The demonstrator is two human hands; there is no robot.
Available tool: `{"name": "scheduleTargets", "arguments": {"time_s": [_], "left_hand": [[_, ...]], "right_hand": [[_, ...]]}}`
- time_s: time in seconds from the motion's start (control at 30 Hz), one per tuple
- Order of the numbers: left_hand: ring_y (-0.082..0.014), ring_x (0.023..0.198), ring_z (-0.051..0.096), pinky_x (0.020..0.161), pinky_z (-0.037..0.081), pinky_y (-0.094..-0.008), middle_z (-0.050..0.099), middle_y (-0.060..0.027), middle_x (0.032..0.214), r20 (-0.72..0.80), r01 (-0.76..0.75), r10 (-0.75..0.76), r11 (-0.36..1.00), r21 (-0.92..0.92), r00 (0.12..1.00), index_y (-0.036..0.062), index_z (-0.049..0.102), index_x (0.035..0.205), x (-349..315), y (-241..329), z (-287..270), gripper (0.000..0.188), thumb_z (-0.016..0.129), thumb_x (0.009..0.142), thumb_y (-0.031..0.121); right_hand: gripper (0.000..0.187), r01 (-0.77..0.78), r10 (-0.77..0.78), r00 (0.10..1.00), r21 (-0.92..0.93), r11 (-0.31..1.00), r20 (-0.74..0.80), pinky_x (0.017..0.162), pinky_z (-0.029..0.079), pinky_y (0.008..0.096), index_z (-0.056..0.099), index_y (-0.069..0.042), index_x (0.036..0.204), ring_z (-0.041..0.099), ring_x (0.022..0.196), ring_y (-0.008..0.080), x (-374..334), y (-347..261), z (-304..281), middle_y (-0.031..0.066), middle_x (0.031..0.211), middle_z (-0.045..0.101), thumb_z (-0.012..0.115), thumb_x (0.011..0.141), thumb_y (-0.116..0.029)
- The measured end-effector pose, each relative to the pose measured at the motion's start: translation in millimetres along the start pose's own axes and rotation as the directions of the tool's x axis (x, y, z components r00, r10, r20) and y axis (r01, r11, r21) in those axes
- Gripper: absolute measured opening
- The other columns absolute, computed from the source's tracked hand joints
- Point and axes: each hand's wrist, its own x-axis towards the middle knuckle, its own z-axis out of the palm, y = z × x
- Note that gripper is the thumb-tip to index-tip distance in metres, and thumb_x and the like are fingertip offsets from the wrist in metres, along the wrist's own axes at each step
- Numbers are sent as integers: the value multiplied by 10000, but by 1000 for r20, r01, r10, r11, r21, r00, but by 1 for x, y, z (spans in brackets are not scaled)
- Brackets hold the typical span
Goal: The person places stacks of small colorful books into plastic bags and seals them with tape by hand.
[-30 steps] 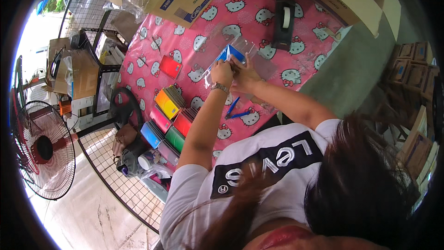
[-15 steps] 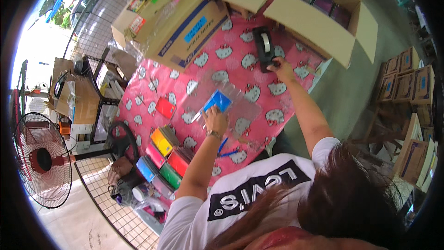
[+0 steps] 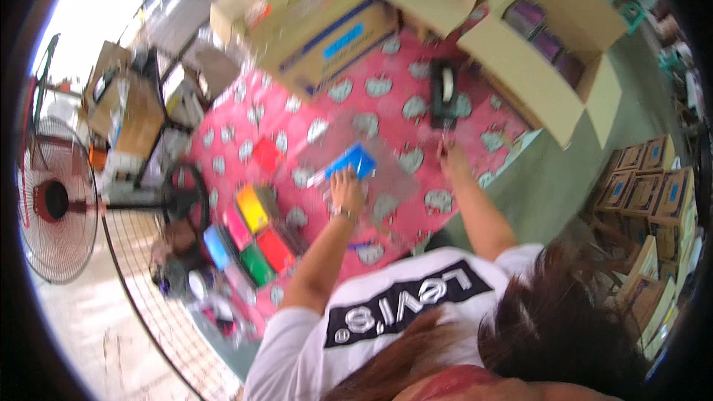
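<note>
My left hand (image 3: 347, 190) holds down a small blue notebook (image 3: 355, 161), its fingers resting over the near edge. Under and around the notebook lies a clear plastic wrapper (image 3: 391, 172). A black tape dispenser (image 3: 444, 96) with a pale roll stands farther right on the table. Just on the near side of the dispenser is my right hand (image 3: 453, 161), fingers pinched together on what looks like a strip of clear tape; blur makes the strip faint. Left of the wrapper lies a red notebook (image 3: 268, 155).
Stacks of coloured notebooks (image 3: 255, 208) stand at the table's near left, on a pink patterned tablecloth (image 3: 349, 115). A closed carton (image 3: 334, 48) sits at the back, an open carton (image 3: 520, 67) at back right. A fan (image 3: 56, 200) stands left; more cartons (image 3: 639, 189) are stacked right.
My right hand has come away from the tape dispenser toward me, fingers pinched. My left hand stays on the blue notebook. The whole view has shifted and blurred.
</note>
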Motion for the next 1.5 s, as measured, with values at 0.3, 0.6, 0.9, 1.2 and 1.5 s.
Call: {"name": "scheduleTargets", "arguments": {"time_s": [0.3, 0.6, 0.9, 1.2, 1.5], "left_hand": [[-309, 1015, 480, 920, 395, -405, 516, -113, 1004, -124, 57, -68, 994, -94, 990, -7, 555, 1144, -10, 0, 15, 403, 581, 789, 183], [-287, 943, 506, 811, 435, -388, 523, -83, 922, -237, 38, -103, 964, -264, 966, 42, 599, 1103, -15, -4, 30, 396, 660, 736, 178], [-336, 1031, 487, 902, 415, -400, 531, -154, 1043, -142, 8, -52, 956, -293, 988, 36, 555, 1135, -21, -4, 10, 445, 684, 731, 171], [-368, 1012, 553, 897, 431, -422, 575, -218, 1113, 22, 339, -373, 816, -468, 928, -17, 622, 1062, 22, -78, -2, 494, 543, 854, 424], [-197, 840, 611, 787, 475, -316, 650, -128, 887, 627, 622, -29, 172, -764, 778, -39, 629, 1068, 57, -60, -92, 529, 410, 949, 428]], "right_hand": [[183, 290, 583, 552, -793, 536, 596, 468, 371, 245, 593, -44, 784, 479, 535, 91, -39, 15, 206, 9, 625, 521, 604, 865, -207], [284, 712, 809, 496, -681, -169, 317, 451, 464, 312, 665, -19, 729, 560, 473, 147, 15, 49, 214, 66, 588, 614, 711, 755, -298], [340, 775, 547, 616, -313, -549, 567, 625, 521, 380, 676, -3, 750, 662, 700, 285, -5, 55, 208, 186, 761, 662, 742, 709, -335], [468, -141, 546, 824, -878, 457, 152, 769, 504, 485, 599, -19, 980, 631, 886, 254, -80, 104, 119, 152, 981, 623, 659, 797, -445], [519, -265, 404, 895, -500, 824, 191, 845, 425, 373, 549, -54, 1085, 513, 871, 166, -143, 13, 137, 65, 941, 535, 491, 874, -525]]}}
